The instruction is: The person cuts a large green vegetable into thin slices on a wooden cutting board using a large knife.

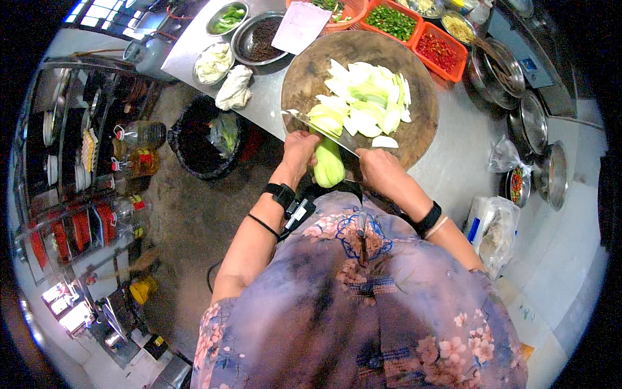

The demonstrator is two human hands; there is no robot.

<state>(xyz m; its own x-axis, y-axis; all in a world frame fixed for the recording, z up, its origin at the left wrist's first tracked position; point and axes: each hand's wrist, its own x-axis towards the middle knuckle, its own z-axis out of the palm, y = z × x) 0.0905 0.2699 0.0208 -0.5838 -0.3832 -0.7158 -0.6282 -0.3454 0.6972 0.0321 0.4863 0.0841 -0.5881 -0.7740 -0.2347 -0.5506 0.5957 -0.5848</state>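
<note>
My right hand (381,167) grips a knife whose thin blade (335,142), seen nearly edge-on, slants across the near rim of the round wooden chopping block (420,116). Its handle is hidden in my fist. Beneath the blade, a pale green gourd (329,170) sticks out toward my body. The fingers of my left hand (301,150) hold the gourd's left side, close to the blade. Beyond the knife, a heap of pale green and white gourd slices (371,97) covers the block's middle. One loose white slice (385,142) lies nearer the right hand.
Behind the block stand red baskets of chopped green (391,22) and red peppers (437,52). Left of it are a bowl of dark grains (265,41), a pink paper (301,26) and a white cloth (234,87). Metal pots (495,73) line the right; a lined bin (182,146) stands below-left.
</note>
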